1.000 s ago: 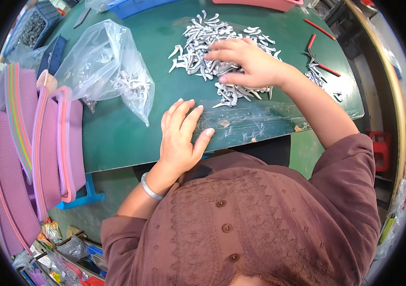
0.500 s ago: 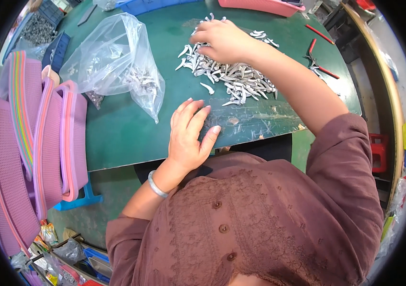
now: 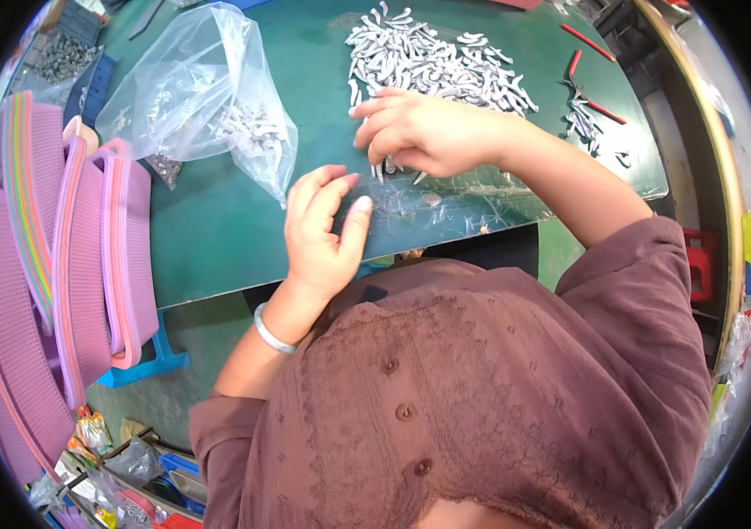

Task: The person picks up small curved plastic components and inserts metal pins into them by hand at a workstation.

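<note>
Small curved silvery-grey pieces [image 3: 437,66], slender, ridged and tapering like little horns, lie heaped between twelve and one o'clock on a smooth green tabletop [image 3: 217,238], scuffed along its near edge. Toward half past ten slumps a crinkled clear plastic bag [image 3: 173,101] with pale pieces inside; at nine o'clock stand nested purple perforated plastic baskets [image 3: 89,256]. Slim red-handled metal pliers [image 3: 578,91] lie near half past one.

The right hand [image 3: 428,132] reaches in from four o'clock, back upward, over the heap's near side, fingers bent and half closed toward nine o'clock; a few pieces show just below them, but whether any is gripped cannot be told. The left hand [image 3: 323,225], empty, is loosely open, fingers slightly curved toward one o'clock, thumb spread apart.
</note>
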A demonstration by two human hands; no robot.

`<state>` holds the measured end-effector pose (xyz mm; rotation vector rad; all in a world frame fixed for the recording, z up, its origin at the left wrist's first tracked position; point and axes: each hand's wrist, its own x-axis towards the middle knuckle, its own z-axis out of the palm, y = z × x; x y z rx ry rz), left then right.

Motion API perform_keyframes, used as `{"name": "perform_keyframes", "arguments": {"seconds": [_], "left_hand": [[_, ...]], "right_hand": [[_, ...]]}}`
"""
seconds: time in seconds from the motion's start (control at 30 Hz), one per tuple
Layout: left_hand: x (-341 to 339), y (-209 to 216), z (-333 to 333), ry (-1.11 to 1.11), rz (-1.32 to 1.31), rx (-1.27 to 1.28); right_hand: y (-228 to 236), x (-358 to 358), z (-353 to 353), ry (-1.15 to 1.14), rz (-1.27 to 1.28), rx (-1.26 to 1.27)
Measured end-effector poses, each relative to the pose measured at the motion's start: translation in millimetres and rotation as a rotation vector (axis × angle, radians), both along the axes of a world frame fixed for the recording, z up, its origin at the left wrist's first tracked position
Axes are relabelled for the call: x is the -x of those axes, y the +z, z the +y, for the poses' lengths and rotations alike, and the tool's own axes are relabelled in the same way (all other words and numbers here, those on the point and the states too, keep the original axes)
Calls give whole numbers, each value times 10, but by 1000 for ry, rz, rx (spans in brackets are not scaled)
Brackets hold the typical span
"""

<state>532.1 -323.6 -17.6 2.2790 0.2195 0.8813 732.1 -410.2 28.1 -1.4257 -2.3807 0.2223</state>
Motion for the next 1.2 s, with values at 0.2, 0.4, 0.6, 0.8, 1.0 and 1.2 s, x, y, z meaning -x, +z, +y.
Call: {"name": "perform_keyframes", "arguments": {"seconds": [0.2, 0.4, 0.6, 0.8, 1.0, 1.2], "left_hand": [[-2, 70, 77, 61, 105, -93], [-61, 63, 40, 35, 135, -51], [-45, 72, 46, 48, 124, -52], [-106, 53, 42, 42, 110, 21], [-154, 144, -86, 14, 93, 450], [-151, 227, -127, -33, -10, 427]], "right_hand": [[-17, 12, -345, -523, 60, -111], [-169, 353, -244, -644, -80, -156], [-263, 475, -240, -705, -74, -206], [-297, 488, -257, -697, -34, -246], [-298, 524, -302, -605, 45, -449], [-211, 560, -324, -545, 66, -617]]}}
